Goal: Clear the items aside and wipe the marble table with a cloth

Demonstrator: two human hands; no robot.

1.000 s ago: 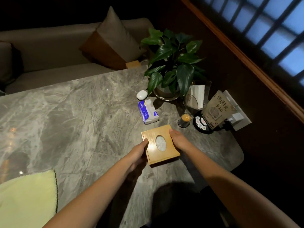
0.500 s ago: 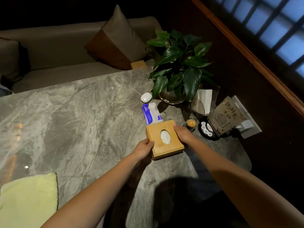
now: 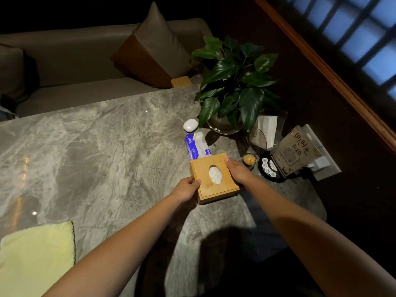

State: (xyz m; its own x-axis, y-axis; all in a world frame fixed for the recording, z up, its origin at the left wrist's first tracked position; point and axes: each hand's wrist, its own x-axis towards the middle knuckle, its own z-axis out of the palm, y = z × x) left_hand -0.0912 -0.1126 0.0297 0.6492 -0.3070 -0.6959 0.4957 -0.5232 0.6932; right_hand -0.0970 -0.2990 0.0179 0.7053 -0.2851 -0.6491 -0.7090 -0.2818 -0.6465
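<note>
Marble table (image 3: 96,146) lies bare leftward; clutter crowds its right edge. Left hand (image 3: 186,189) and right hand (image 3: 239,171) fingers clasp the wooden tissue box (image 3: 214,177) between them

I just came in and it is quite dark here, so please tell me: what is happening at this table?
A person is holding a square bamboo tissue box between both hands, the left hand on its near-left side and the right hand on its right side. The box is at the right end of the grey marble table, next to a blue and white tissue packet and a potted green plant. A pale yellow cloth lies unused at the near-left corner, so wiping has not begun.
</note>
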